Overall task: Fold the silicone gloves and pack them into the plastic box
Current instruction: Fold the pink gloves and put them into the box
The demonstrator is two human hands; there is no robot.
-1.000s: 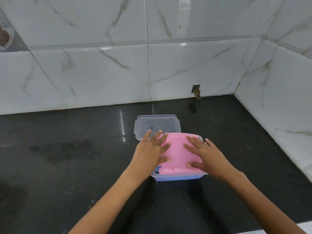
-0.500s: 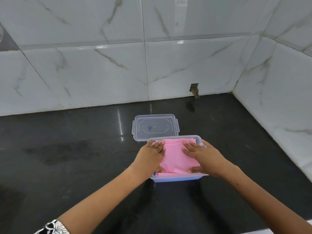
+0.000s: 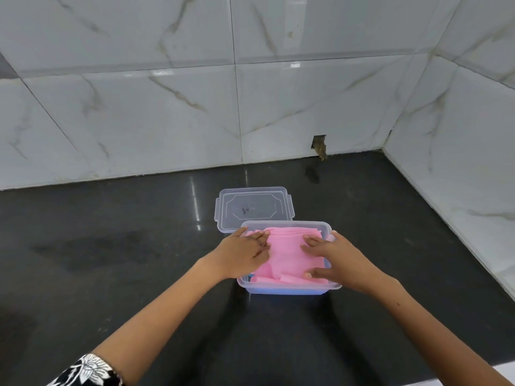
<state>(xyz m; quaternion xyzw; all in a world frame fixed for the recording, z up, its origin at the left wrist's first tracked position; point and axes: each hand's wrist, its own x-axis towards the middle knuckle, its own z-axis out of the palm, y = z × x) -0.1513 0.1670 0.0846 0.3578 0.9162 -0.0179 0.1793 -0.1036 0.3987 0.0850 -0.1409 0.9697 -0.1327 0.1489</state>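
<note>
A folded pink silicone glove (image 3: 287, 252) lies inside the clear plastic box (image 3: 289, 288) on the black counter, with something blue under it at the box's bottom. My left hand (image 3: 242, 254) presses flat on the glove's left side, fingers straight. My right hand (image 3: 331, 259) presses on its right side, fingers spread and thumb near the box's front rim. The folded edges of the glove show at the far end of the box.
The box's clear lid (image 3: 254, 208) lies flat on the counter just behind the box. White marble-look tiled walls close the back and right side. A small hole (image 3: 319, 146) sits in the back wall at counter level.
The pink glove has gone from lying on top of the box rim to sitting down inside it, pushed in by both hands. The hands stay flat on it.
</note>
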